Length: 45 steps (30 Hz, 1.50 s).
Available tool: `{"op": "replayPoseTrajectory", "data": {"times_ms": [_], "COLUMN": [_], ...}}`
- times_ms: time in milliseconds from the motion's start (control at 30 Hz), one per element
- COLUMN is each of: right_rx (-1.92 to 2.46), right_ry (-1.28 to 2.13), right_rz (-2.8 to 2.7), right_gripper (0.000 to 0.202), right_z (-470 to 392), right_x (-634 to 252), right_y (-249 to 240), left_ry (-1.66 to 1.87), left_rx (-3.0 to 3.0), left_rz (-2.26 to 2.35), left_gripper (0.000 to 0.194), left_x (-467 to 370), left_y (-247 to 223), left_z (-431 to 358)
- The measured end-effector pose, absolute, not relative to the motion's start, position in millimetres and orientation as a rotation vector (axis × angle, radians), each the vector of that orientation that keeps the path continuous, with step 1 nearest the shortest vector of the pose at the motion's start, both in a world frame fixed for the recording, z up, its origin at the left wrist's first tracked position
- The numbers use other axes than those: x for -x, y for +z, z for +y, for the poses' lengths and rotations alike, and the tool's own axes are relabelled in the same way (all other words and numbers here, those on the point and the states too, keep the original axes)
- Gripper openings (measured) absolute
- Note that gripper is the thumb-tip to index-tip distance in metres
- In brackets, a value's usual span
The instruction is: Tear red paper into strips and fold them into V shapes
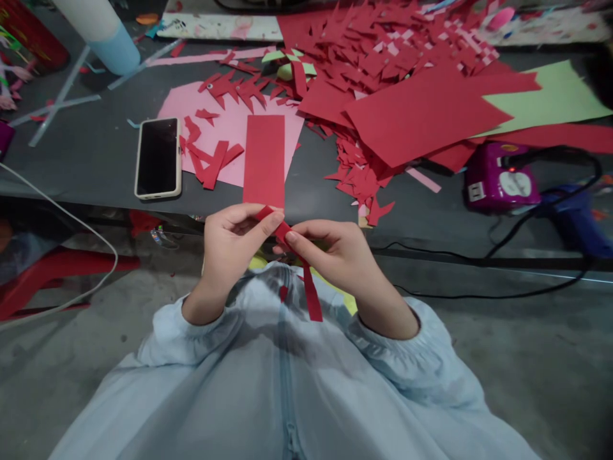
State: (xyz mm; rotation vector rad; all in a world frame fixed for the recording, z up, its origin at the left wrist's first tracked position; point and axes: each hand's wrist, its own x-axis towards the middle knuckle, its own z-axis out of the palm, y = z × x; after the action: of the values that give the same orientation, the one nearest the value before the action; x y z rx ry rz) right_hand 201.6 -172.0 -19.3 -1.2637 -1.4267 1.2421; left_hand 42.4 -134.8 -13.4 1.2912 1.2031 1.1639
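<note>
Close around our work the table is crowded. Straight ahead of our hands lies a red paper rectangle (264, 153), its near end partly hidden by our fingers, on top of a pink sheet (179, 97) strewn with red offcuts. A pale-framed phone (158, 160) lies at that sheet's left edge. To the right, a big heap of red cut pieces (402, 45) spreads toward the table's far side, with larger red sheets and a green sheet (555, 96) beside it. Nearer, a purple box (498, 198) with a red light and black cables sits just beside a blue glue gun (575, 220). At far left we see clear sticks (71, 83), some crossed, and a white and light-blue bottle (108, 32).

The red strip (272, 217) we are handling is just in front of the table edge, above our pale-blue jacket (239, 396). Our left hand (234, 236) and right hand (335, 252) each have thumb and fingers pinched on it, side by side. A red tail hangs below the right hand; we cannot tell whether it is the same piece.

The table (316, 182) is dark, the floor (502, 377) grey and stained. The purple box carries white labels, their print too small for us to read.
</note>
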Motion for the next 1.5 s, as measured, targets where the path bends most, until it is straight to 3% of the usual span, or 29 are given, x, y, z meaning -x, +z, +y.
{"op": "replayPoseTrajectory", "data": {"times_ms": [233,467,967,1233,1500], "right_rx": [1.307,1.289,1.388,1.35,1.347], "right_ry": [1.139,0.96,1.361,1.304,1.329], "right_rz": [-1.432,-1.572,-1.41,-1.362,-1.309], "right_gripper": [0.027,0.019,0.027,0.026,0.026], "right_z": [-168.1,-162.7,-169.3,-165.3,-165.3], "right_x": [-199.3,-201.0,-213.2,-209.0,-211.2], "right_y": [-21.3,-19.7,-19.5,-18.7,-22.5], "left_ry": [1.169,0.959,1.241,0.975,1.016], "left_rx": [-1.282,-1.381,-1.261,-1.187,-1.214], "left_rz": [1.182,1.164,1.135,1.135,1.135], "left_gripper": [0.019,0.018,0.025,0.026,0.026], "left_x": [-41.6,-36.2,-29.7,-39.1,-39.7], "left_y": [-13.2,-6.3,-12.6,-17.5,-19.7], "left_z": [-132.0,-128.9,-108.3,-122.4,-120.2]}}
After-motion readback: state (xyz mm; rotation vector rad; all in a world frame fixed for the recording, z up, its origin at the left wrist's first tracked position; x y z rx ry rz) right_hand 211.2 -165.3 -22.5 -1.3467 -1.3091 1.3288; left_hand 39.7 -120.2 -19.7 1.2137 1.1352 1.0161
